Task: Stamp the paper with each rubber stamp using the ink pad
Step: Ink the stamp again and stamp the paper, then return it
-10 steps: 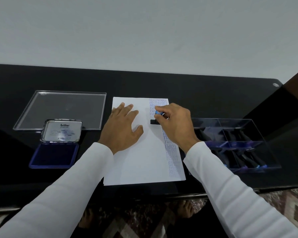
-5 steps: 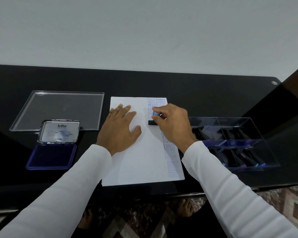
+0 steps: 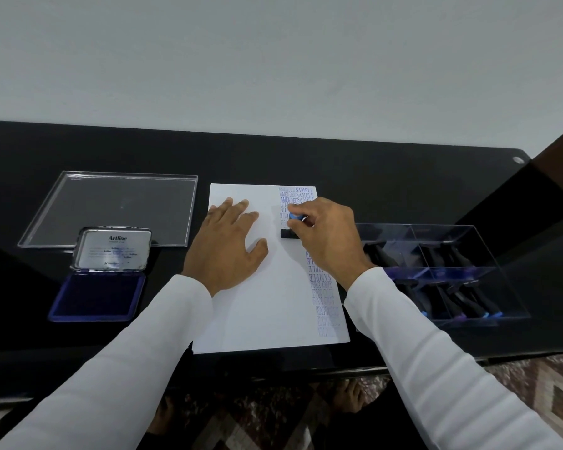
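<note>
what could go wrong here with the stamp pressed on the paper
1. The stamp sits amid a tight column of prints, so the new mark may overlap one.
2. The right hand lies over lower prints and could smear any still wet.
3. Only the left hand pins the paper; lifting early might shift it.

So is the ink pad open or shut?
Open: the ink pad shows its blue ink surface, and its lid stands raised behind.

Office-style desk where I sit. A glossy black desk (image 3: 371, 164) against a plain grey wall (image 3: 273, 60) carries my ink pad (image 3: 98, 295), paper (image 3: 267, 303), and a clear box (image 3: 468, 254) of stamps at its right edge.
</note>
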`<action>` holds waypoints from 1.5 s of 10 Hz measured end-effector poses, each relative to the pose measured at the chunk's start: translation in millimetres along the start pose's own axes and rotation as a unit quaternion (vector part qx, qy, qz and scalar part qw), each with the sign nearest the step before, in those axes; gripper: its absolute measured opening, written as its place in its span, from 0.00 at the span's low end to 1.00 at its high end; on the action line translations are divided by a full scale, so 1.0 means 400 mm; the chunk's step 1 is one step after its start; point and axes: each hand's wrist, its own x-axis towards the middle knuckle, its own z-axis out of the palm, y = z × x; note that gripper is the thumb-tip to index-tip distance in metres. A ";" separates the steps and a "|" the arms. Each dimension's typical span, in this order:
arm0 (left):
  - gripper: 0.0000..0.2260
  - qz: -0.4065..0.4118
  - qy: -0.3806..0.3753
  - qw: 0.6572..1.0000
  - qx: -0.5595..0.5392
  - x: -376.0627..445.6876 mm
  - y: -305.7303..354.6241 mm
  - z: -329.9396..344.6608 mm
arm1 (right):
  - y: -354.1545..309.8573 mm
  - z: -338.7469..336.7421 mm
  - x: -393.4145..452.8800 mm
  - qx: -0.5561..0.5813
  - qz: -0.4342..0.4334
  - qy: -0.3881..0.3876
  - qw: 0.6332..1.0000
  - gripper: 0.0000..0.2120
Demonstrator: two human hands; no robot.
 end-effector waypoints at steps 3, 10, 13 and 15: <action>0.27 -0.004 -0.006 1.000 0.003 0.003 0.001 -0.001 | -0.001 -0.004 0.006 0.002 -0.006 0.004 1.000 0.11; 0.27 -0.006 -0.008 1.000 0.000 0.002 -0.001 0.000 | 0.015 -0.001 0.015 0.016 -0.011 -0.007 1.000 0.05; 0.27 -0.006 -0.005 1.000 0.002 0.002 -0.001 0.001 | 0.008 -0.001 0.015 0.006 0.003 -0.013 1.000 0.07; 0.27 -0.005 -0.006 1.000 0.007 0.002 -0.002 0.001 | 0.005 -0.005 0.017 0.004 0.007 -0.018 1.000 0.12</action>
